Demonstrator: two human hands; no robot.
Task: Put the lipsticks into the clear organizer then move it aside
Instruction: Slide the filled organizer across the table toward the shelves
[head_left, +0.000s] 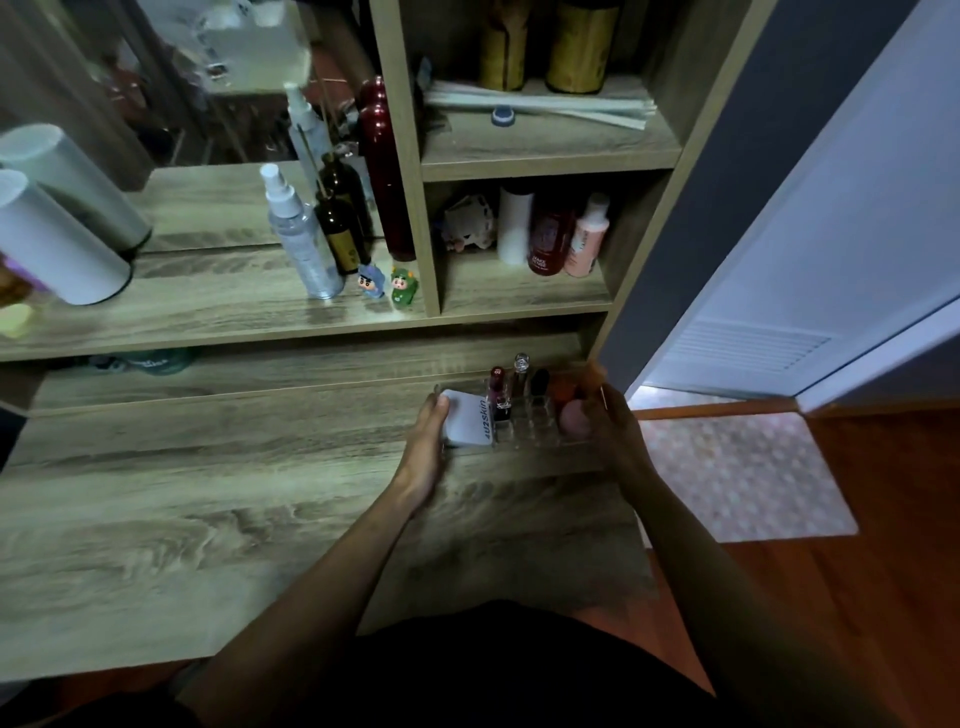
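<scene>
The clear organizer sits at the far right of the wooden desk, against the back ledge. Upright in its slots stand a dark red lipstick, a silver-capped lipstick and a black lipstick. A white compact and a pink sponge also rest in it. My left hand grips the organizer's left end, its thumb on the compact. Wrapped around the right end is my right hand.
The wooden desk stretches left of the organizer. On the shelf above stand a spray bottle, a dark diffuser bottle, two small figurines and white cylinders. The desk's right edge drops to a floor mat.
</scene>
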